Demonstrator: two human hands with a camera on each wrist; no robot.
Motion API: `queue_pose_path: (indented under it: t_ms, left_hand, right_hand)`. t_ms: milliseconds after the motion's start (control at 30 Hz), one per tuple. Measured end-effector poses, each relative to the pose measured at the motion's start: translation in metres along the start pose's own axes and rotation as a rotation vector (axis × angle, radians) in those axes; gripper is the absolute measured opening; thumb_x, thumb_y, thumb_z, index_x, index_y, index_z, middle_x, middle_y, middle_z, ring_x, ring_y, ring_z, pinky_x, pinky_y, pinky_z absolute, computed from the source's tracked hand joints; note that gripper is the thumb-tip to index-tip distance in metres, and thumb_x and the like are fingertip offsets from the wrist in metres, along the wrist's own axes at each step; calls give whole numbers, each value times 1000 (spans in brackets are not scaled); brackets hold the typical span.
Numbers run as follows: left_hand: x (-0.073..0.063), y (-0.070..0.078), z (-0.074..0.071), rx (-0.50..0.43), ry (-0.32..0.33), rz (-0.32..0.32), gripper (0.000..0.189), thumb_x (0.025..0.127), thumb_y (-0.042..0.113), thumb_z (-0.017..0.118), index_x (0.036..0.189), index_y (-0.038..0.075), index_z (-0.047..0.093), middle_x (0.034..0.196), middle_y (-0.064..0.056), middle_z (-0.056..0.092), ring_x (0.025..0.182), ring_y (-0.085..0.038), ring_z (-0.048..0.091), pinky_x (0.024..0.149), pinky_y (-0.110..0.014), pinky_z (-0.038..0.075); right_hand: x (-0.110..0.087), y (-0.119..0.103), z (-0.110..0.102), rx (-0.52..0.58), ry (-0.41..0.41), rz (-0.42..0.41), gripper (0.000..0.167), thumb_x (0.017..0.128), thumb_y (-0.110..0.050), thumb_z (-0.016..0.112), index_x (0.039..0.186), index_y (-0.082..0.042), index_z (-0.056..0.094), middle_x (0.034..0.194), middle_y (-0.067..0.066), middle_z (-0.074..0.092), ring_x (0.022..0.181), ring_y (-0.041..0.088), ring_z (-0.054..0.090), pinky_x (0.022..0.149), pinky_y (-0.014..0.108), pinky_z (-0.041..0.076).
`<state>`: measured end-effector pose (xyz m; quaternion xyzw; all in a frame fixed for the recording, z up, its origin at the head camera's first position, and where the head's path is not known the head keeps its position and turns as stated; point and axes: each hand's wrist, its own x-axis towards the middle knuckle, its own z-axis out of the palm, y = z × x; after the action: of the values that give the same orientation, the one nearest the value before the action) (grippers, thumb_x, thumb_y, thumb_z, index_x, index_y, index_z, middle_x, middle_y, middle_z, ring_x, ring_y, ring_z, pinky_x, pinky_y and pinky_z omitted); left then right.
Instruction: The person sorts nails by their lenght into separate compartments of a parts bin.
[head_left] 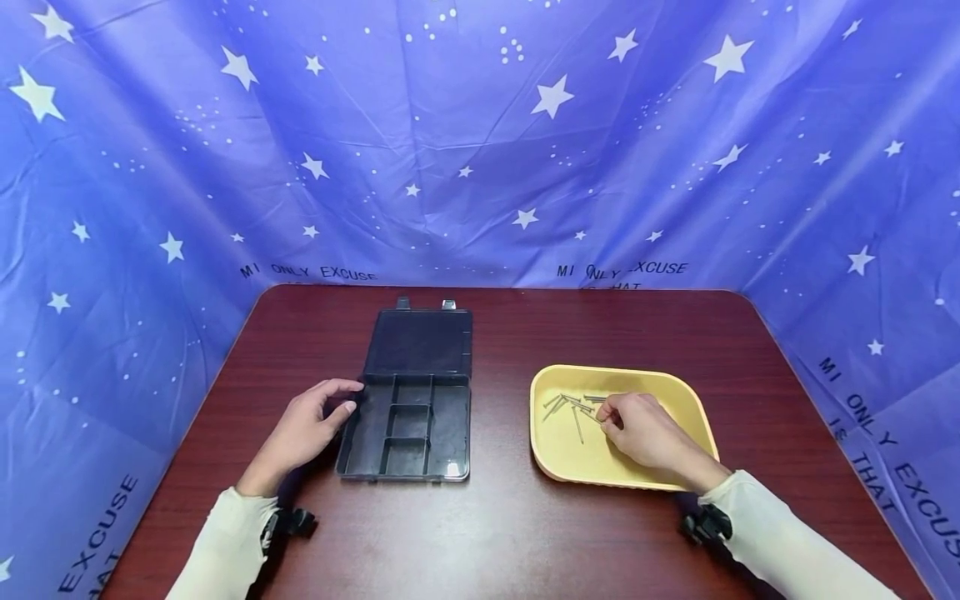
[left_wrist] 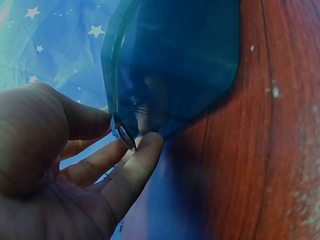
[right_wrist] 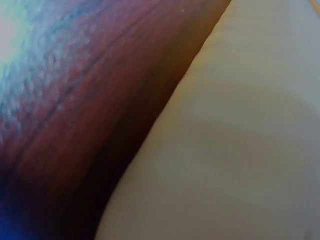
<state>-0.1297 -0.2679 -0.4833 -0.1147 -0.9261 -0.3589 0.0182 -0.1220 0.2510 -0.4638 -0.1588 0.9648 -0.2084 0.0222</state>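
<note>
I see the left hand (head_left: 302, 429) with thumb and forefinger apart, their tips touching the left side of the dark box (head_left: 450, 429), whose lid (head_left: 420, 343) lies open behind it. To the box's right, well apart on the table (head_left: 502, 533), my right hand (head_left: 648, 429) reaches into the yellow tray (head_left: 573, 465), fingertips together at the nails (head_left: 578, 425); I cannot tell whether they pinch one.

Pale glare marks the table (head_left: 465, 533); right wrist view seems blurred.
</note>
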Motion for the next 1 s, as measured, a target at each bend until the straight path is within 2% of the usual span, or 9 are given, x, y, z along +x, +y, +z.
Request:
queue_pose_path:
  t_ms: [200, 367, 500, 667, 800, 1000]
  left_hand:
    - [0, 1, 0, -10, -7, -28, 29, 103, 12, 69, 132, 14, 70, 115, -6, 70, 61, -9, 45, 64, -27, 42]
    - [0, 2, 0, -30, -13, -47, 29, 103, 12, 69, 132, 15, 70, 109, -5, 69, 60, -10, 48, 61, -27, 44]
    - [-1, 3, 0, -43, -17, -60, 30, 103, 12, 69, 133, 16, 69, 104, -5, 68, 61, -10, 51, 61, -27, 45]
    - [0, 3, 0, -70, -26, -73, 30, 104, 11, 69, 133, 16, 69, 100, -5, 68, 61, -8, 52, 60, -27, 47]
    - [0, 2, 0, -83, -28, -75, 30, 103, 12, 69, 133, 16, 69, 105, -6, 70, 63, -8, 54, 61, -27, 48]
    - [-1, 2, 0, -102, -39, -98, 31, 105, 14, 68, 135, 17, 68, 106, -7, 70, 65, -10, 56, 62, -27, 48]
  right_hand:
    - [0, 1, 4, -32, 0, -45, 16, 84, -1, 68, 94, -13, 72, 79, -10, 65, 76, 8, 58, 73, 35, 53]
    - [-2, 1, 3, -32, 7, -40, 18, 84, -1, 68, 98, -11, 72, 82, -9, 66, 78, 9, 58, 74, 37, 53]
    - [-2, 2, 1, -3, -10, -14, 16, 85, -3, 69, 99, -11, 73, 83, -6, 66, 78, 9, 56, 75, 36, 52]
    - [-1, 4, -1, 51, -17, 30, 14, 87, -3, 66, 96, -12, 71, 82, -6, 63, 74, 8, 53, 70, 28, 46]
    - [-4, 3, -3, 118, 2, 44, 15, 87, -2, 64, 97, -12, 71, 80, -8, 63, 70, 6, 50, 65, 23, 41]
    - [-9, -2, -13, 199, 56, 27, 17, 89, -1, 66, 104, -8, 71, 84, -4, 66, 74, 5, 55, 67, 22, 46]
